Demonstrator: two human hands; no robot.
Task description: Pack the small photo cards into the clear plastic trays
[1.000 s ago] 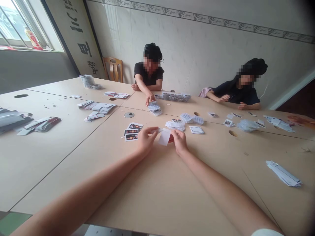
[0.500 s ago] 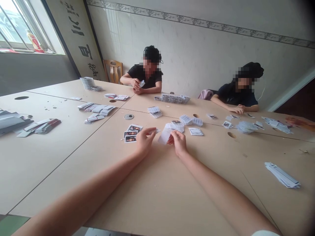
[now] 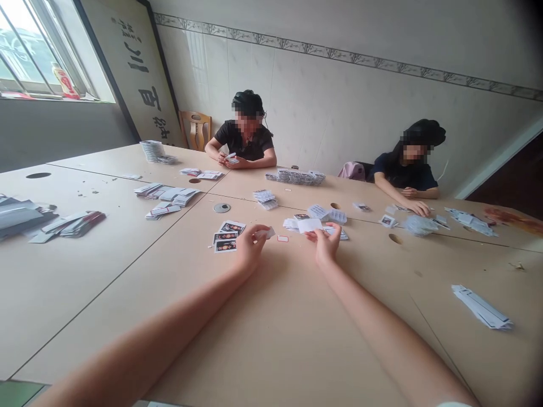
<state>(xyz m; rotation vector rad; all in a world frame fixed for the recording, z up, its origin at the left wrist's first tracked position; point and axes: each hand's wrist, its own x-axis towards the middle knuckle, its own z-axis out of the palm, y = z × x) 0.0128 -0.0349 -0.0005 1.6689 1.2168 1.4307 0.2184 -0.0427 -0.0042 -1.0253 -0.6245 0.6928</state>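
My left hand point(image 3: 250, 246) is closed in a pinch on a small whitish piece point(image 3: 268, 232), too small to make out. Just left of it lie several dark printed cards point(image 3: 224, 246) with white borders, partly behind my fingers. My right hand point(image 3: 326, 243) grips a blank white paper slip point(image 3: 309, 226) between thumb and fingers, held over a pile of white slips point(image 3: 291, 224). On the table between my hands rests a small white label point(image 3: 283, 238) with a red border. A stack of dark-bordered cards point(image 3: 343, 233) is partly hidden behind my right hand.
Clear plastic pill-box-like cases point(image 3: 337, 216) stand beyond my right hand. Stacks of folded cards point(image 3: 169, 195) and packets point(image 3: 80, 224) lie left, a slip bundle point(image 3: 481, 307) right. Two co-workers point(image 3: 244, 138) point(image 3: 407, 169) sit across the table; cable holes point(image 3: 396, 239) pierce its top.
My right hand has moved right with the paper slip, away from my left hand. The red-bordered label now shows between them. The right-hand co-worker's arm has reached toward the plastic pile.
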